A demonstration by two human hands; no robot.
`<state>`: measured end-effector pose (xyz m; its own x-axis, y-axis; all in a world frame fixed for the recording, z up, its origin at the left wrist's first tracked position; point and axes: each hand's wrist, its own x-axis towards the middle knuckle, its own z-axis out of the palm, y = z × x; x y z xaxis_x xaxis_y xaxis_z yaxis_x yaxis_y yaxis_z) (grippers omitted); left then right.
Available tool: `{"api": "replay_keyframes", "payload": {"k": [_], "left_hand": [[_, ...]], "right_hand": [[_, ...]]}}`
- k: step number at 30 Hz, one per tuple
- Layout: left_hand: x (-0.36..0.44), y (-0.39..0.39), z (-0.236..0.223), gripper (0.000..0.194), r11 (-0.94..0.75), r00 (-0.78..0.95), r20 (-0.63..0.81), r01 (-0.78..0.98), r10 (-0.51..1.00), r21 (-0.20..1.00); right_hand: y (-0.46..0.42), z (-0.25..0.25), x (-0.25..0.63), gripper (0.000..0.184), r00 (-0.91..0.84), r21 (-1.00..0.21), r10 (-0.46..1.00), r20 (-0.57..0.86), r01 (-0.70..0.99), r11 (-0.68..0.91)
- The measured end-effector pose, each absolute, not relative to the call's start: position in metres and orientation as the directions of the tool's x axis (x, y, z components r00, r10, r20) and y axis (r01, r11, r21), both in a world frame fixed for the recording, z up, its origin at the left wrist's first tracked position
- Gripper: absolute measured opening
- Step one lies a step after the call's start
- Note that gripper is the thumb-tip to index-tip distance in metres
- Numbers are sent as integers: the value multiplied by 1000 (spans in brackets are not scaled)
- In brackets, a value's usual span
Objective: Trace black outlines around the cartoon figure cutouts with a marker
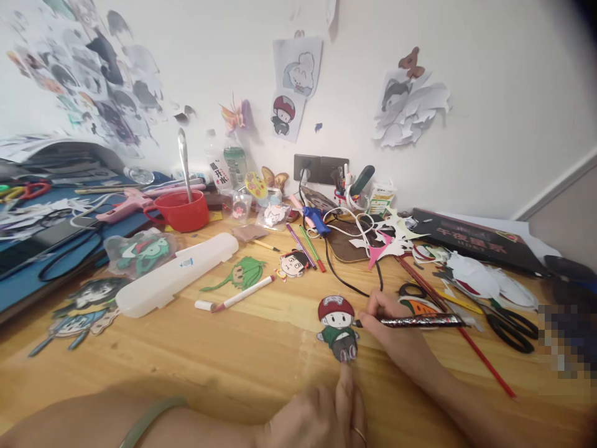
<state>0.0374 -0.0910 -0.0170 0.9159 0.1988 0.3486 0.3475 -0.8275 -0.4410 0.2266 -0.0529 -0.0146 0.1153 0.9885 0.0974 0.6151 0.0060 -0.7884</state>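
Note:
A small paper cutout figure with a dark red cap, green top and grey trousers lies on the wooden table in front of me. From below, my left hand holds it at the shoes with an extended finger, while the other fingers are curled. My right hand grips a black patterned marker. Its tip is at the right side of the figure's face; whether it touches the paper I cannot tell. Left of the figure lie a red-and-white marker and a white cap.
Black-handled scissors and a red pencil lie on the right. Behind are a blue glue gun with its cable, paper scraps and a black box. Leftward are a white pencil case and a red mug.

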Motion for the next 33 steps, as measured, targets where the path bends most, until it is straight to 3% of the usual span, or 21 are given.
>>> {"api": "replay_keyframes", "payload": {"k": [9,15,33], "left_hand": [[37,-91,-17,25,-833,926,327,327,188,-446],[36,-92,-19,20,-830,931,308,323,194,-455],[37,-93,-21,22,-827,934,298,320,196,-461]], "right_hand": [[-55,-12,226,23,109,-792,988,108,610,19],[-57,-7,221,22,-12,-800,999,52,598,49],[-55,-11,224,22,27,-802,996,88,594,55]]}}
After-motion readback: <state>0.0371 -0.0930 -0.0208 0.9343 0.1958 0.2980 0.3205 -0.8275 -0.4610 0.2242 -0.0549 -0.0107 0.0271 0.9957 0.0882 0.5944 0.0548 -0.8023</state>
